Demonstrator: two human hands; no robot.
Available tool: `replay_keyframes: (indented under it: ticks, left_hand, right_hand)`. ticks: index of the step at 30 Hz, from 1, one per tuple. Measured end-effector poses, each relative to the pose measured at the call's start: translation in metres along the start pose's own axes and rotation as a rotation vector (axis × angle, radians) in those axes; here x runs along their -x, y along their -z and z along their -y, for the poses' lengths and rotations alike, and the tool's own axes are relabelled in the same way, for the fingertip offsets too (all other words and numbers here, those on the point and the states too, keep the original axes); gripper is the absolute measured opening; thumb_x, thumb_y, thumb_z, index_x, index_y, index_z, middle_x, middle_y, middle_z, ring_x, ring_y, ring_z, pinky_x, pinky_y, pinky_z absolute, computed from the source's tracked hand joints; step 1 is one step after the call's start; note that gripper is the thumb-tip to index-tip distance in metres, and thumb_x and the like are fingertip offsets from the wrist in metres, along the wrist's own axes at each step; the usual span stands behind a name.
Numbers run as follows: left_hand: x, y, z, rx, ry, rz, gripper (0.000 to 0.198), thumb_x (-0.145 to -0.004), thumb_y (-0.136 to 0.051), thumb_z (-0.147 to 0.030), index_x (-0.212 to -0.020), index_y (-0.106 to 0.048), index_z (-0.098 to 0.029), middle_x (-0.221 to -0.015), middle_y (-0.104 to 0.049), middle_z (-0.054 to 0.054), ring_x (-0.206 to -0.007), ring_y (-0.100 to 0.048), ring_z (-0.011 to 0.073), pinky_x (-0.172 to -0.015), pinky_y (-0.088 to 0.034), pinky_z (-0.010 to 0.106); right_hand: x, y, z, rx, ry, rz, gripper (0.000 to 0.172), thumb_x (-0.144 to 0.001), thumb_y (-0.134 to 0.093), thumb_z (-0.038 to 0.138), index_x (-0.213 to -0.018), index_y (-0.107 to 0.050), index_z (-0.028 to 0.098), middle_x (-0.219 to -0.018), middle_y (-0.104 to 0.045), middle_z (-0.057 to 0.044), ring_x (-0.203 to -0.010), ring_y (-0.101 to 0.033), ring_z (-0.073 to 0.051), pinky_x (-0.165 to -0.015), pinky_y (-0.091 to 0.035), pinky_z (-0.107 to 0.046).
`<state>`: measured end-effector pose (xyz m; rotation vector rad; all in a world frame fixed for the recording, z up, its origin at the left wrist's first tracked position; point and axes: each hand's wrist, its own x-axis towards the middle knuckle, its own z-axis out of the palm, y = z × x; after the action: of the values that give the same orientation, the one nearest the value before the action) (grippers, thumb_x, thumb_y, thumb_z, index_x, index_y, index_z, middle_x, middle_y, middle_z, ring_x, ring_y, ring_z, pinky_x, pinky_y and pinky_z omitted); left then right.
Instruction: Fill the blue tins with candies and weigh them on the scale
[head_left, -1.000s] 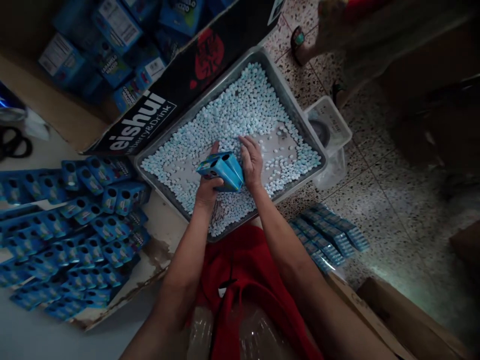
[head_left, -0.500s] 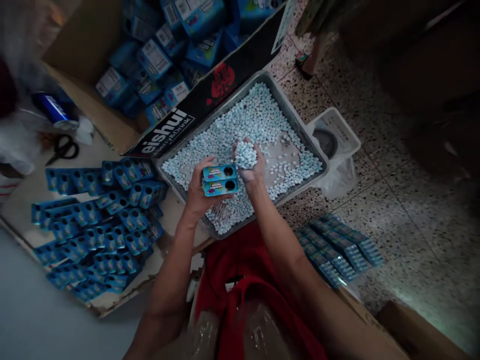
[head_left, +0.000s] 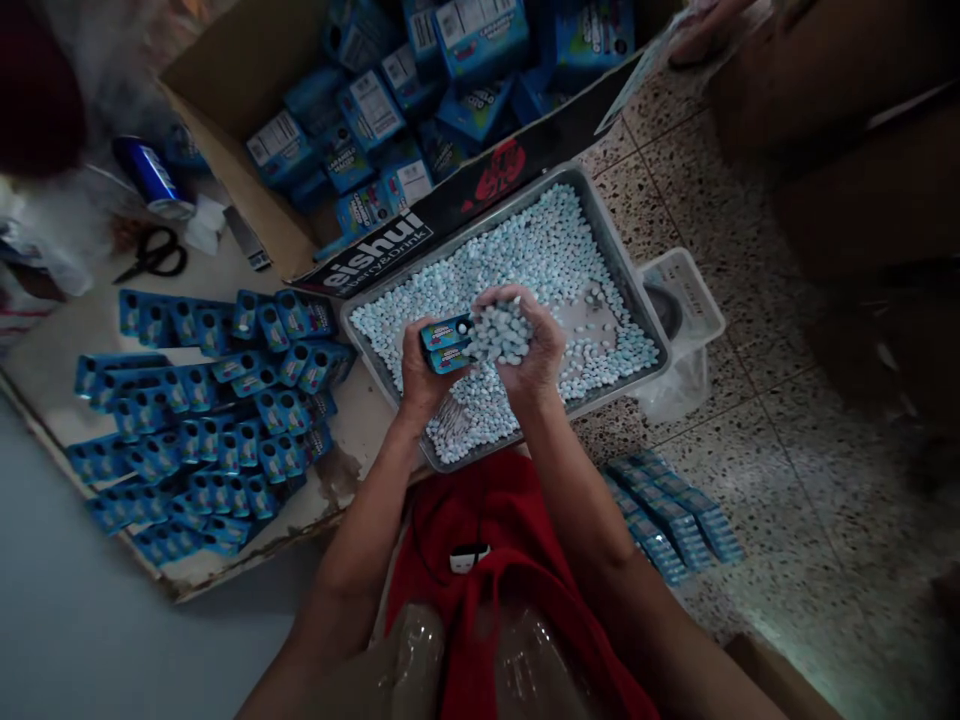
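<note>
My left hand grips two small blue candy boxes side by side, each with a round hole near its right end. Cupped in my right hand is a heap of pale blue and white candies, blurred by motion at the boxes' holes. A white piece shows at the upper box's hole; the lower hole is partly hidden behind the heap. Both hands are over a grey tray spread with the same small candies. Part of the tray's floor shows bare to the right of my right hand.
Rows of blue candy boxes stand on the table at left, near black scissors and a blue can. Behind the tray is a cardboard box of larger blue boxes. A clear plastic container and wrapped packs are at right.
My right hand has tipped toward the small boxes, bringing its heap of candies against their holes. A white piece now shows at the upper hole. The whole view has shifted slightly.
</note>
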<state>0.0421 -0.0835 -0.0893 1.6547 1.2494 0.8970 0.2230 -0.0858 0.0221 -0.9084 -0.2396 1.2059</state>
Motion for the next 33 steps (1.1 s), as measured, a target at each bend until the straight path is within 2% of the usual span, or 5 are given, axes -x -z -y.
replay_keyframes:
  ticks: [14, 21, 24, 28, 33]
  left_hand:
    - [0.006, -0.009, 0.001, 0.029, 0.097, -0.007, 0.105, -0.057, -0.118, -0.052, -0.140, -0.057, -0.031, -0.134, -0.069, 0.004, -0.122, -0.073, 0.0311, -0.106, -0.063, 0.044]
    - [-0.009, -0.001, -0.002, 0.111, 0.046, 0.054, 0.105, -0.057, -0.115, -0.067, -0.136, -0.060, -0.027, -0.134, -0.073, 0.009, -0.124, -0.077, 0.0343, -0.107, -0.065, 0.048]
    - [-0.024, 0.011, 0.001, 0.185, 0.086, 0.125, 0.107, -0.053, -0.115, -0.072, -0.135, -0.061, -0.029, -0.131, -0.076, 0.009, -0.115, -0.081, 0.0350, -0.101, -0.069, 0.054]
    - [-0.050, 0.027, 0.016, 0.269, 0.114, 0.246, 0.111, -0.043, -0.118, -0.068, -0.133, -0.065, -0.030, -0.146, -0.075, 0.014, -0.125, -0.081, 0.0394, -0.099, -0.072, 0.054]
    - [-0.073, 0.025, 0.027, 0.359, 0.232, 0.368, 0.120, -0.043, -0.119, -0.061, -0.146, -0.067, -0.027, -0.149, -0.075, 0.017, -0.124, -0.082, 0.0425, -0.079, -0.074, 0.046]
  right_hand:
    - [0.005, -0.006, -0.012, 0.197, 0.089, 0.075, 0.056, -0.098, -0.062, 0.084, -0.086, -0.068, 0.030, -0.083, -0.071, -0.004, -0.088, -0.073, -0.027, -0.095, -0.064, -0.047]
    - [0.012, 0.010, 0.004, 0.344, 0.071, 0.136, 0.063, -0.098, -0.060, 0.091, -0.085, -0.080, 0.033, -0.112, -0.081, -0.006, -0.133, -0.073, -0.033, -0.130, -0.049, -0.061]
    - [-0.026, 0.050, 0.021, 0.597, 0.160, 0.061, 0.054, -0.106, -0.060, 0.081, -0.094, -0.085, 0.035, -0.132, -0.080, -0.005, -0.143, -0.067, -0.031, -0.138, -0.042, -0.061]
    - [-0.114, 0.107, 0.031, 1.194, 0.275, 0.002, 0.041, -0.108, -0.068, 0.068, -0.116, -0.085, 0.033, -0.164, -0.067, -0.009, -0.165, -0.049, -0.034, -0.146, -0.027, -0.060]
    - [-0.175, 0.130, 0.006, 1.635, 0.227, 0.070, 0.062, -0.110, -0.065, 0.069, -0.151, -0.072, 0.024, -0.186, -0.046, -0.018, -0.183, -0.016, -0.043, -0.142, -0.019, -0.079]
